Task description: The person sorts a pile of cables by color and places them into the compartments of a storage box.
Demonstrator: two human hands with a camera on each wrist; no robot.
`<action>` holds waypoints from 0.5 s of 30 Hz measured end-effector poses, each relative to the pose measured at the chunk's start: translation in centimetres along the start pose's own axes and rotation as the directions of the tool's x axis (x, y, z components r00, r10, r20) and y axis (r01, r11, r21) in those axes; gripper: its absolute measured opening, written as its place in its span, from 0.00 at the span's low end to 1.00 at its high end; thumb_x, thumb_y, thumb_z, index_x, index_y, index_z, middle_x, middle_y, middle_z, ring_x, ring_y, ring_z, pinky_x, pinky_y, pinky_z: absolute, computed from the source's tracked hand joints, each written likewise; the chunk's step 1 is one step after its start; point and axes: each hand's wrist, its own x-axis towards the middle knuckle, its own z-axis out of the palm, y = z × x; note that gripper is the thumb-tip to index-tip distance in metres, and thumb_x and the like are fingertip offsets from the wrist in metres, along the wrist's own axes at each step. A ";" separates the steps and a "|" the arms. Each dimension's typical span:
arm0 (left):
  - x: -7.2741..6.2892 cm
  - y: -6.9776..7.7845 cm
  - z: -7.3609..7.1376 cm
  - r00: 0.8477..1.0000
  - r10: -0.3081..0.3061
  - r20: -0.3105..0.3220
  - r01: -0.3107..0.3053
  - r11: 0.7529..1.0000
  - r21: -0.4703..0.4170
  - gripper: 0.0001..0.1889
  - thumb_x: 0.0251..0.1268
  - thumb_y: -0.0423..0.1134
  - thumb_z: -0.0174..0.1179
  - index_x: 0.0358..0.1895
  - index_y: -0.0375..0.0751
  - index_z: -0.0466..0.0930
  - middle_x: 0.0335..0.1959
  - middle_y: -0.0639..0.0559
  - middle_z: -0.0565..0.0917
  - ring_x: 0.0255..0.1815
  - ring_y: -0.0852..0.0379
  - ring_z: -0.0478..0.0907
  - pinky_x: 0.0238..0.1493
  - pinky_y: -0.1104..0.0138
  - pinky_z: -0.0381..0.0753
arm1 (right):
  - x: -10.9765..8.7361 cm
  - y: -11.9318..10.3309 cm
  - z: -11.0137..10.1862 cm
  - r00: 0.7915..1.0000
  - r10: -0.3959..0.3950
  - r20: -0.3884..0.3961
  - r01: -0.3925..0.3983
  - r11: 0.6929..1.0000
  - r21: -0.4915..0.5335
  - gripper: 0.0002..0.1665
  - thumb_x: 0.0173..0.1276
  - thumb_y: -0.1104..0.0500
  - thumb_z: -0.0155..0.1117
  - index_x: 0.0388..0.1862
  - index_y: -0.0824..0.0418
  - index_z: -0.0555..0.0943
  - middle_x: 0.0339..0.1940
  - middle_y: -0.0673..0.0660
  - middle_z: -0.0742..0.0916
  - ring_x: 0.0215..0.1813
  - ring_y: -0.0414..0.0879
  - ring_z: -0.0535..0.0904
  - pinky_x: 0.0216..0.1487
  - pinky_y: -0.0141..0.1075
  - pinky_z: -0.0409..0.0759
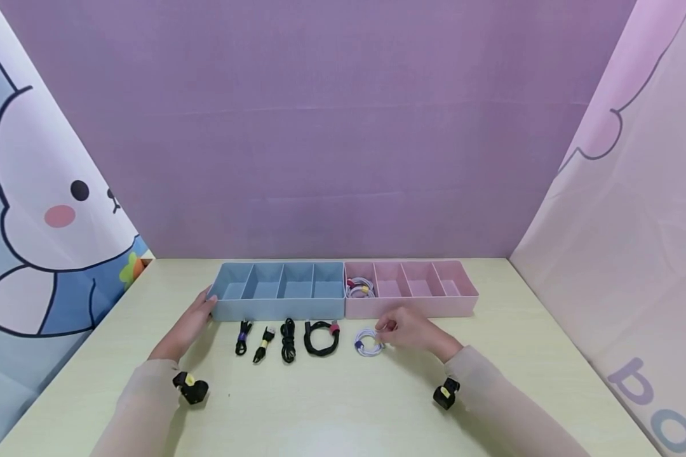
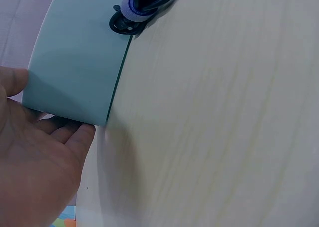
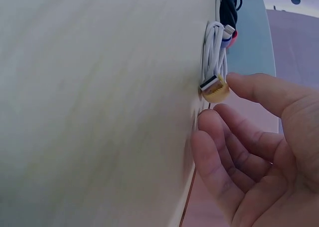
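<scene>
The white coiled cable [image 3: 213,52], bound with a blue-purple tie, lies on the worktop [image 1: 331,412] in front of the pink container's left part. The right hand [image 1: 408,330] is at its right edge, fingers bent and thumb tip at the plug; whether the fingers pinch it, I cannot tell.

Just behind stands the pink container [image 1: 411,308], split into four compartments in a row. Its leftmost compartment holds coiled white cabling [image 1: 361,289] with red and yellow bands. Against its left end stands the blue container [image 1: 280,310], also in four compartments. The left hand [image 1: 193,317] rests at that container's left end, fingers extended along the end wall, thumb at the top edge.

In front of the blue container, from left to right, lie a purple-tied black cable [image 1: 242,343], a yellow-tied black cable [image 1: 263,348], a bundled black cable [image 1: 288,343] and a ring-shaped black cable [image 1: 307,343] with a pink-red tie. A purple backdrop [image 1: 343,127] rises behind the worktop.
</scene>
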 end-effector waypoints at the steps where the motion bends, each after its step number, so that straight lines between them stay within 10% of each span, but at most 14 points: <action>1: 0.0 0.0 0.0 1.000 -0.001 0.001 0.001 1.000 0.002 0.36 0.84 0.55 0.27 0.80 0.43 0.23 0.80 0.34 0.29 0.79 0.31 0.29 0.75 0.36 0.39 | 0.0 -0.1 0.1 1.000 0.008 0.004 -0.008 1.000 0.002 0.09 0.65 0.61 0.72 0.41 0.66 0.88 0.28 0.48 0.85 0.28 0.39 0.77 0.28 0.31 0.79; 15: -0.1 -0.1 0.1 1.000 0.009 -0.005 -0.009 1.000 0.009 0.35 0.84 0.54 0.26 0.80 0.42 0.23 0.80 0.34 0.29 0.79 0.31 0.29 0.74 0.36 0.39 | 0.3 -0.5 0.4 0.999 0.033 0.026 -0.033 0.999 0.003 0.08 0.68 0.59 0.69 0.34 0.63 0.88 0.20 0.49 0.82 0.19 0.36 0.69 0.19 0.27 0.66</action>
